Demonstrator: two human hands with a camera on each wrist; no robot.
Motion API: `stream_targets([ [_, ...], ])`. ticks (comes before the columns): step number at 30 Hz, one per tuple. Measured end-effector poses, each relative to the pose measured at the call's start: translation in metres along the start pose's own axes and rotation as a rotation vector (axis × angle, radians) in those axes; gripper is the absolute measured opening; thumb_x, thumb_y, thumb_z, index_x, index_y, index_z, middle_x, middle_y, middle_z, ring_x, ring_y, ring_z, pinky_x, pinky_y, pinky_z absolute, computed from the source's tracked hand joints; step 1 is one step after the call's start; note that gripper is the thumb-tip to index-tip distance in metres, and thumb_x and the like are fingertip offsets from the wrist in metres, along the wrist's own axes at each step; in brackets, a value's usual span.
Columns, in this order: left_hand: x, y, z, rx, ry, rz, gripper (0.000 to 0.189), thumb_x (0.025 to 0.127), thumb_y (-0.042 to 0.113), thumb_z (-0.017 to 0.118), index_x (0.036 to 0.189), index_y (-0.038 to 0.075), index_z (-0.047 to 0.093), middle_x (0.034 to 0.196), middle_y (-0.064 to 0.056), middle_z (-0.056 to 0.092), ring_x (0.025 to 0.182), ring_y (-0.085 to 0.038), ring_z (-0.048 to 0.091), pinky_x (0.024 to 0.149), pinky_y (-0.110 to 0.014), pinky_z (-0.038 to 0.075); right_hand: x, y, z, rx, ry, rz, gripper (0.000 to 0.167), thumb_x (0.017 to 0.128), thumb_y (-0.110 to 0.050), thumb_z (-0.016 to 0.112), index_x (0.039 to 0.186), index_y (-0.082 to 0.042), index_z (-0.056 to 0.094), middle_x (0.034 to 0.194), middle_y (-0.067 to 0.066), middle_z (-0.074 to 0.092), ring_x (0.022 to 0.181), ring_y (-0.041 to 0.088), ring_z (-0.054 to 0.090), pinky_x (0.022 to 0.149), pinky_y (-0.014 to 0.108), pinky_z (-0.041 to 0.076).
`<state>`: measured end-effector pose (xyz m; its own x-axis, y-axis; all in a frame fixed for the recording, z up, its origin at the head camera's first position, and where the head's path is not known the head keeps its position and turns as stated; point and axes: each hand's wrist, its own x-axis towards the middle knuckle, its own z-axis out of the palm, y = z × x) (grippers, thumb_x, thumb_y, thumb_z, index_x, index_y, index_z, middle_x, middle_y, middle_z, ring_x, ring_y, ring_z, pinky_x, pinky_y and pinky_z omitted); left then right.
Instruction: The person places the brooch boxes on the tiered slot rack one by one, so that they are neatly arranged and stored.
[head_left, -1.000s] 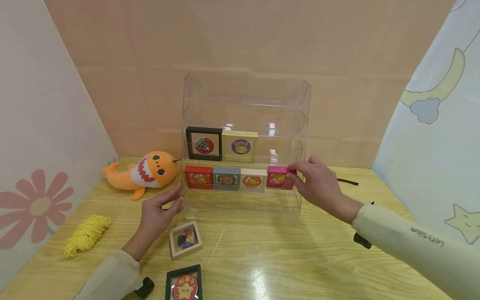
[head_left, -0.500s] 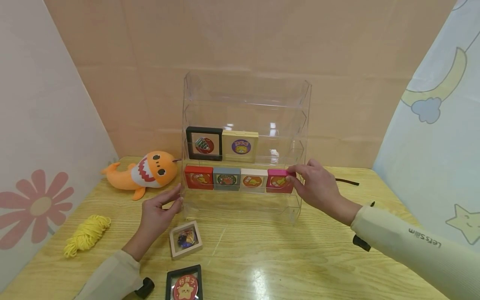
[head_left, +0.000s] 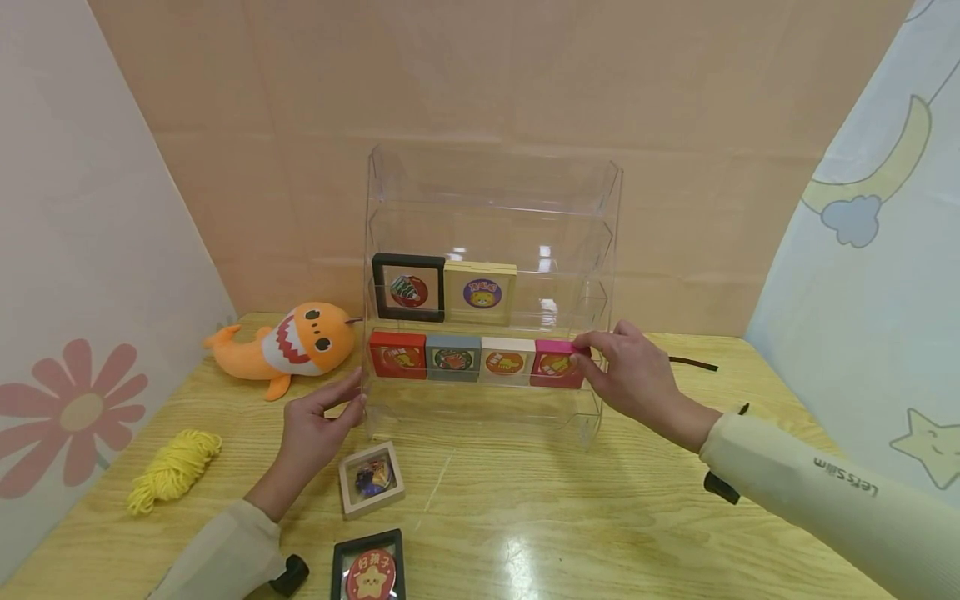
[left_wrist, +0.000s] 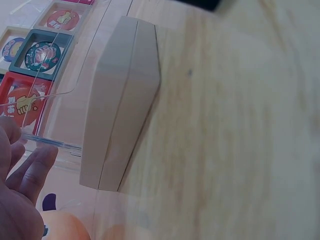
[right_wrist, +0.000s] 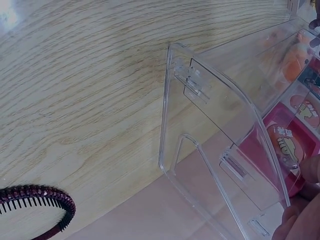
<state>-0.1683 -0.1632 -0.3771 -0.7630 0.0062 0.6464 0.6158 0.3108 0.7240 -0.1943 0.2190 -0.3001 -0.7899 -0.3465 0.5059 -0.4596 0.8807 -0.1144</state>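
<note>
A clear stepped display rack [head_left: 487, 404] stands on the table in the head view. My right hand [head_left: 637, 371] pinches the right edge of a bright pink framed badge box [head_left: 551, 371], at the right end of the rack's lower row. To its left sit a cream box [head_left: 507, 379], a grey-blue box [head_left: 453, 340] and a red box [head_left: 397, 337], side by side. A black frame [head_left: 409, 260] and a pale yellow frame [head_left: 480, 267] stand one tier higher. My left hand [head_left: 315, 429] holds the rack's left side panel between thumb and fingers.
A beige frame [head_left: 345, 487] and a black frame with a star badge [head_left: 367, 567] lie on the table before the rack. An orange shark plush [head_left: 315, 337] and yellow yarn [head_left: 176, 467] are left. A dark toothed headband [right_wrist: 65, 200] lies to the right.
The pink box has shifted slightly down in its tier, and my right hand has moved with it. My left hand has stayed on the rack's side.
</note>
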Motion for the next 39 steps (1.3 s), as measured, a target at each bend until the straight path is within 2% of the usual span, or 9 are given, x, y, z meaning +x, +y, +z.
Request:
stream_targets([
  [13, -0.001, 0.002, -0.001, 0.033, -0.001, -0.013, 0.034, 0.078, -0.019, 0.066, 0.111, -0.014, 0.062, 0.105, -0.026, 0.064, 0.083, -0.005, 0.064, 0.059, -0.021, 0.055, -0.001, 0.0, -0.001, -0.01, 0.008, -0.029, 0.02, 0.081, -0.022, 0.076, 0.097, -0.012, 0.072, 0.083, -0.002, 0.068, 0.064, 0.016, 0.037, 0.037, 0.025, 0.031],
  [24, 0.0, 0.002, 0.0, 0.019, 0.012, 0.02, 0.033, 0.076, -0.021, 0.065, 0.109, -0.016, 0.063, 0.102, -0.027, 0.064, 0.082, -0.007, 0.066, 0.056, -0.021, 0.055, 0.001, -0.001, -0.006, -0.012, 0.014, -0.042, 0.02, 0.081, -0.023, 0.077, 0.096, -0.012, 0.071, 0.091, 0.002, 0.07, 0.065, 0.016, 0.039, 0.037, 0.025, 0.033],
  [29, 0.001, 0.003, 0.0, 0.029, 0.012, 0.006, 0.034, 0.076, -0.021, 0.066, 0.11, -0.015, 0.063, 0.103, -0.026, 0.064, 0.082, -0.009, 0.066, 0.057, -0.022, 0.055, 0.003, -0.002, -0.007, 0.003, 0.051, -0.057, 0.019, 0.08, -0.023, 0.077, 0.094, -0.012, 0.07, 0.092, 0.004, 0.07, 0.066, 0.017, 0.04, 0.038, 0.026, 0.034],
  [34, 0.001, 0.001, 0.0, 0.012, 0.011, 0.014, 0.034, 0.076, -0.022, 0.065, 0.109, -0.016, 0.063, 0.103, -0.027, 0.064, 0.082, -0.004, 0.065, 0.057, -0.021, 0.055, 0.007, -0.009, -0.008, 0.047, 0.15, -0.128, 0.019, 0.077, -0.019, 0.078, 0.09, -0.009, 0.068, 0.088, 0.003, 0.066, 0.072, 0.018, 0.049, 0.044, 0.03, 0.044],
  [39, 0.002, 0.001, 0.0, 0.023, 0.013, 0.021, 0.034, 0.076, -0.022, 0.066, 0.109, -0.016, 0.063, 0.103, -0.027, 0.064, 0.082, -0.004, 0.065, 0.058, -0.021, 0.055, 0.008, -0.029, -0.005, 0.122, 0.209, -0.253, 0.015, 0.075, -0.013, 0.079, 0.083, -0.008, 0.067, 0.083, 0.002, 0.06, 0.072, 0.016, 0.053, 0.047, 0.028, 0.048],
])
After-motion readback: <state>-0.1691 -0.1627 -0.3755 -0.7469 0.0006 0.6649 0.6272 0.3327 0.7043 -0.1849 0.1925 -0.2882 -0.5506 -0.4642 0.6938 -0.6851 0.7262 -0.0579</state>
